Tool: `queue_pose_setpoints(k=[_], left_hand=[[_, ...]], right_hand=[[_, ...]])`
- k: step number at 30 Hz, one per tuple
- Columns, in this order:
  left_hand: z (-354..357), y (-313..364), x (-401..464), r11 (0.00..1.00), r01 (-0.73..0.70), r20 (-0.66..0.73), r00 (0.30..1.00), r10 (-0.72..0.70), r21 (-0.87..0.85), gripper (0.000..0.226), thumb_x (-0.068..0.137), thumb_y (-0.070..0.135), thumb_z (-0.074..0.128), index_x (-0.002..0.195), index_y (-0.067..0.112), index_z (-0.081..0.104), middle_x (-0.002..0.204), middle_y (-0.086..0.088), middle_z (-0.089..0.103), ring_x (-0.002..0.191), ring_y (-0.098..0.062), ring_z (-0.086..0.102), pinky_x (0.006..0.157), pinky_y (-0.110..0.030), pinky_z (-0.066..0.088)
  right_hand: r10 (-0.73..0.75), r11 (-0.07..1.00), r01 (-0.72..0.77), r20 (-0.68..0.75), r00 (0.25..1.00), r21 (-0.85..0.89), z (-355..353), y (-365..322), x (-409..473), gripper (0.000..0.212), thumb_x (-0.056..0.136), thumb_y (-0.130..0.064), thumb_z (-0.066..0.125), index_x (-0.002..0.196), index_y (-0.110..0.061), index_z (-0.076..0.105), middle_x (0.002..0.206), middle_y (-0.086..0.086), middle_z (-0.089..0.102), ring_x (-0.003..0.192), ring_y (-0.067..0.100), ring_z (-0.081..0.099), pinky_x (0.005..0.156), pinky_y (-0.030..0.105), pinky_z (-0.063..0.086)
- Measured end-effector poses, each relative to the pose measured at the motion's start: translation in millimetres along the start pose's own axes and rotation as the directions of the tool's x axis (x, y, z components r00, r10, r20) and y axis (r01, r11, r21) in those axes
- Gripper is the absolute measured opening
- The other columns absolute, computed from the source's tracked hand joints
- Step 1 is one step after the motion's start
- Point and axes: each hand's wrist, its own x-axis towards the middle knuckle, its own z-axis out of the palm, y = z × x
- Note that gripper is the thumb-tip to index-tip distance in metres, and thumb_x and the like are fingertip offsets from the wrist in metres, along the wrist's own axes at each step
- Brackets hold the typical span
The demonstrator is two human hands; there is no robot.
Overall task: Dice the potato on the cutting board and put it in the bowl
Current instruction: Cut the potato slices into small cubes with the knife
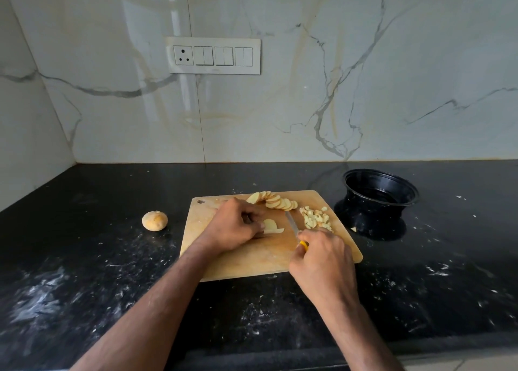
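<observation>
On the wooden cutting board (252, 261), my left hand (234, 225) presses down on a small stack of potato slices (272, 226). My right hand (322, 258) grips a yellow-handled knife (293, 226); its blade points away from me, just right of those slices. A fanned row of round potato slices (276, 200) lies along the board's far edge. A pile of diced potato (316, 219) sits on the board's right side. The black bowl (406, 187) stands on the counter to the right of the board, with nothing visible inside.
A whole unpeeled potato (154, 221) rests on the black counter left of the board. One stray potato bit (354, 229) lies by the bowl's base. White smears speckle the counter. A marble wall with a switch panel (213, 55) stands behind.
</observation>
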Motion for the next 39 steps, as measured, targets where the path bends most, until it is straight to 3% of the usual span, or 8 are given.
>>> queue_pose_setpoints(k=[4, 12, 22, 26, 29, 32, 35, 39], left_hand=[[-3, -1, 0, 1.0, -0.028, 0.049, 0.998, 0.028, 0.001, 0.014, 0.081, 0.01, 0.079, 0.092, 0.018, 0.082, 0.085, 0.011, 0.076, 0.082, -0.003, 0.067, 0.075, -0.02, 0.055], [-8, -2, 0, 0.998, -0.018, 0.093, 0.995, 0.024, -0.065, 0.024, 0.083, 0.002, 0.079, 0.102, 0.016, 0.08, 0.084, 0.025, 0.07, 0.083, 0.009, 0.066, 0.071, -0.004, 0.047], [-5, -1, 2, 0.995, 0.04, 0.082, 0.996, -0.032, -0.091, 0.018, 0.081, 0.01, 0.084, 0.095, 0.02, 0.081, 0.087, 0.015, 0.073, 0.082, 0.005, 0.066, 0.072, -0.009, 0.05], [-6, -1, 0, 0.991, 0.054, 0.078, 0.996, -0.044, -0.124, 0.013, 0.081, 0.02, 0.085, 0.093, 0.02, 0.082, 0.085, 0.009, 0.076, 0.08, -0.008, 0.069, 0.075, -0.027, 0.058], [-6, -1, 0, 0.993, 0.044, 0.092, 0.995, -0.034, -0.108, 0.02, 0.074, 0.024, 0.091, 0.089, 0.018, 0.08, 0.081, 0.002, 0.074, 0.077, -0.018, 0.067, 0.071, -0.036, 0.058], [-7, -2, 0, 0.995, 0.014, 0.103, 0.995, -0.004, -0.1, 0.02, 0.074, 0.02, 0.09, 0.091, 0.018, 0.079, 0.081, 0.002, 0.074, 0.077, -0.015, 0.067, 0.072, -0.034, 0.058], [-9, -2, -1, 0.995, 0.003, 0.112, 0.994, 0.008, -0.103, 0.02, 0.078, 0.012, 0.086, 0.095, 0.018, 0.079, 0.081, 0.004, 0.074, 0.077, -0.011, 0.068, 0.071, -0.022, 0.056], [-13, -1, -2, 0.994, 0.013, 0.149, 0.989, 0.003, -0.108, 0.022, 0.081, 0.005, 0.082, 0.101, 0.014, 0.08, 0.084, 0.006, 0.075, 0.078, -0.003, 0.067, 0.071, -0.014, 0.051]], right_hand=[[0.012, 0.996, -0.01, 0.022, 1.0, -0.091, -5, -2, -2, 0.028, 0.082, -0.017, 0.07, 0.11, -0.018, 0.076, 0.098, -0.002, 0.074, 0.076, 0.017, 0.072, 0.065, 0.027, 0.059], [-0.082, 0.99, 0.094, 0.122, 0.989, -0.1, -1, -18, -3, 0.027, 0.089, -0.011, 0.06, 0.112, -0.013, 0.072, 0.108, -0.001, 0.069, 0.084, 0.018, 0.07, 0.073, 0.03, 0.061], [-0.094, 0.991, 0.105, 0.121, 0.988, -0.087, 0, -19, -8, 0.028, 0.09, -0.014, 0.061, 0.116, -0.017, 0.071, 0.108, -0.005, 0.068, 0.082, 0.014, 0.07, 0.073, 0.025, 0.06], [-0.022, 0.995, 0.03, 0.083, 0.996, -0.094, -5, -16, -7, 0.028, 0.09, -0.016, 0.061, 0.117, -0.016, 0.07, 0.11, -0.001, 0.069, 0.084, 0.02, 0.072, 0.072, 0.031, 0.062], [-0.042, 0.993, 0.052, 0.099, 0.994, -0.103, -5, -18, -9, 0.03, 0.091, -0.017, 0.061, 0.12, -0.017, 0.068, 0.112, -0.002, 0.068, 0.085, 0.019, 0.072, 0.073, 0.031, 0.062], [-0.083, 0.99, 0.096, 0.124, 0.989, -0.102, -3, -21, -9, 0.027, 0.09, -0.015, 0.06, 0.116, -0.017, 0.07, 0.107, -0.004, 0.066, 0.081, 0.017, 0.07, 0.071, 0.029, 0.061], [-0.109, 0.986, 0.125, 0.142, 0.984, -0.109, -3, -23, -8, 0.023, 0.088, -0.013, 0.06, 0.108, -0.016, 0.072, 0.097, -0.005, 0.065, 0.075, 0.015, 0.069, 0.068, 0.027, 0.059], [-0.068, 0.992, 0.079, 0.113, 0.991, -0.094, -4, -19, -8, 0.024, 0.087, -0.013, 0.062, 0.108, -0.015, 0.073, 0.096, -0.003, 0.068, 0.074, 0.016, 0.07, 0.065, 0.026, 0.06]])
